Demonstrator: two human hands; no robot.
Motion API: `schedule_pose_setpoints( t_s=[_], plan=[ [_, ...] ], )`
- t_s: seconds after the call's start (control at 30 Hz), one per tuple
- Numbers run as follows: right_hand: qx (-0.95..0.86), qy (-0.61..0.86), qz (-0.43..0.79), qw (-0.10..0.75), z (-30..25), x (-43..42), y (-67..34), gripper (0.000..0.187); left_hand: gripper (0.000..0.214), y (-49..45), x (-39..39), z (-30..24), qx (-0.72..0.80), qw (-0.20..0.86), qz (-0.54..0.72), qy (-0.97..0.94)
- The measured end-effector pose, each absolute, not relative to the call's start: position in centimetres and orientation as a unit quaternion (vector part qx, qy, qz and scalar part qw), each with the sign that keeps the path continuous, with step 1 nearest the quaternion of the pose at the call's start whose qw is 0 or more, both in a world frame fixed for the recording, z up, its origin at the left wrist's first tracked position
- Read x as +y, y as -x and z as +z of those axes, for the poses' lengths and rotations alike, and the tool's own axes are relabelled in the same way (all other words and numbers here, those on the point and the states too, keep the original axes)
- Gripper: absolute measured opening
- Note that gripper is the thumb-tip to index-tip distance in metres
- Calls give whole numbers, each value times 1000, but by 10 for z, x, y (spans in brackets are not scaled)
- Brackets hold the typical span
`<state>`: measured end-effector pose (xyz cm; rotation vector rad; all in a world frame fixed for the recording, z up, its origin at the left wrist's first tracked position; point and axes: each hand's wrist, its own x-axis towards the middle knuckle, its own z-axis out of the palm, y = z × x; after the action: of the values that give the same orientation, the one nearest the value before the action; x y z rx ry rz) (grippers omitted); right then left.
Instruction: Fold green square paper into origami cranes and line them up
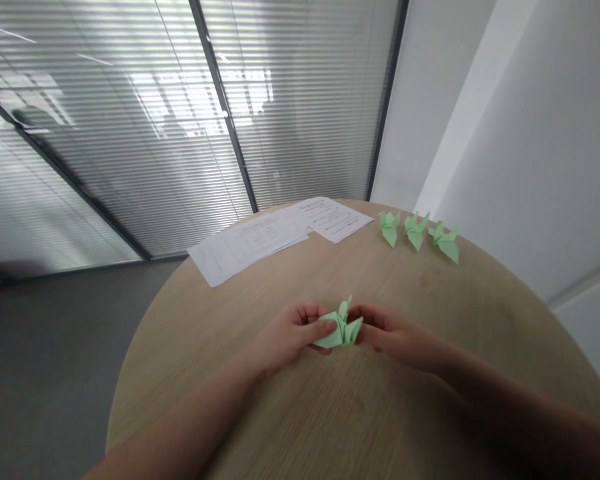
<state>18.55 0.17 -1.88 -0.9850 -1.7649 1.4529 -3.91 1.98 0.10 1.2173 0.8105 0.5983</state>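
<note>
A light green origami crane is held just above the wooden table, near the middle of the view. My left hand pinches its left wing, thumb on top and fingers underneath. On the other side, my right hand has its fingers curled around the crane's right part; its fingertips are partly hidden behind the paper. Three more green paper cranes, the left one, the middle one and the right one, stand in a row at the table's far right.
Printed paper sheets overlap along the table's far left edge. Behind the table is a glass partition with blinds. A white wall rises on the right, and grey floor shows at left.
</note>
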Motion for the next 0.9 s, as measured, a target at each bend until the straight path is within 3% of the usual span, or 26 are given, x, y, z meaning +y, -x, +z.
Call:
schedule_pose_setpoints(
  t_s=[0.17,0.53,0.9],
  plan=[
    [-655,362,597,288,-15,0,-190,42,43,42,21,1,365,698,251,-563],
    [-694,358,570,253,-13,-2,-192,42,35,42,21,3,353,693,229,-586],
    [-647,431,569,267,-17,2,-192,39,37,42,22,7,398,657,226,-599]
  ],
)
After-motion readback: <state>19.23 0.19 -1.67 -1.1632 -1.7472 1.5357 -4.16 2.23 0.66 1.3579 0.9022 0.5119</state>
